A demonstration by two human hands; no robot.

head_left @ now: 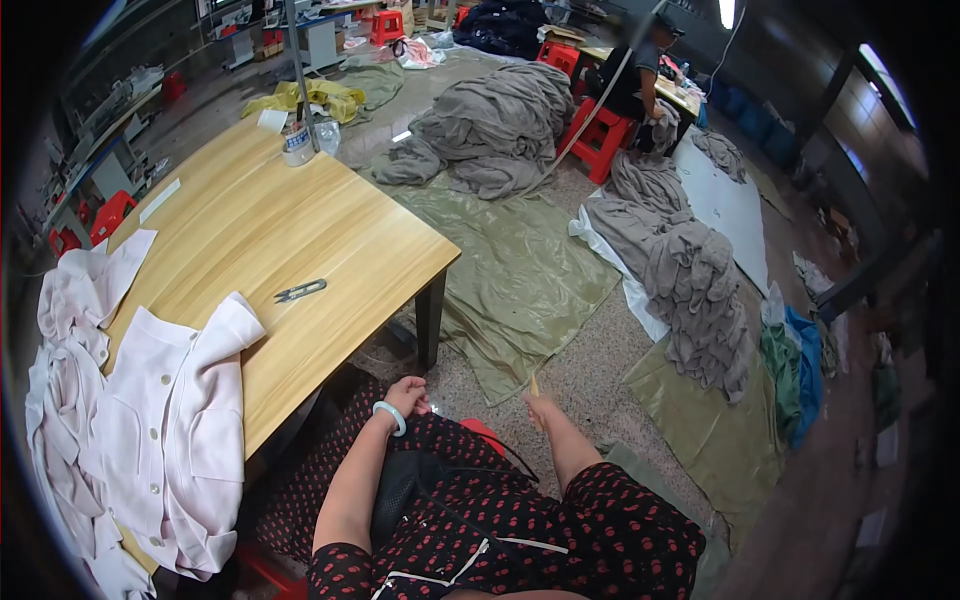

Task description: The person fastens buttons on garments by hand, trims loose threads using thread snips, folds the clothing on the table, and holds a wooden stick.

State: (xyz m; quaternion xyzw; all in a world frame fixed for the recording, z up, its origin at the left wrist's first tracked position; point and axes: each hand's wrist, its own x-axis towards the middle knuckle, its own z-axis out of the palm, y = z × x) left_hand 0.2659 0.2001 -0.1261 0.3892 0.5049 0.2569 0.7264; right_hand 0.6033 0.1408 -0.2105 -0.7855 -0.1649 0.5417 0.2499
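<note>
My left hand (pixel 407 396), with a pale bracelet on the wrist, is over my lap just off the table's near corner. Its fingers are curled together, and what they hold, if anything, is too small to make out. Out to the right, above the floor, my right hand (pixel 541 410) is closed on a thin yellow strip (pixel 534 384) that points upward. Thread snips (pixel 301 291) lie on the wooden table (pixel 350 230). A white buttoned cardigan (pixel 180 430) is spread at the table's near left side, beside more white garments (pixel 70 340).
A tape roll (pixel 297 146) stands at the table's far corner. Grey fabric heaps (pixel 500 120) lie ahead, and more grey fabric (pixel 690 280) lies to the right. Olive sheets (pixel 510 270) cover part of the floor. A person sits on a red stool (pixel 598 140) at the back.
</note>
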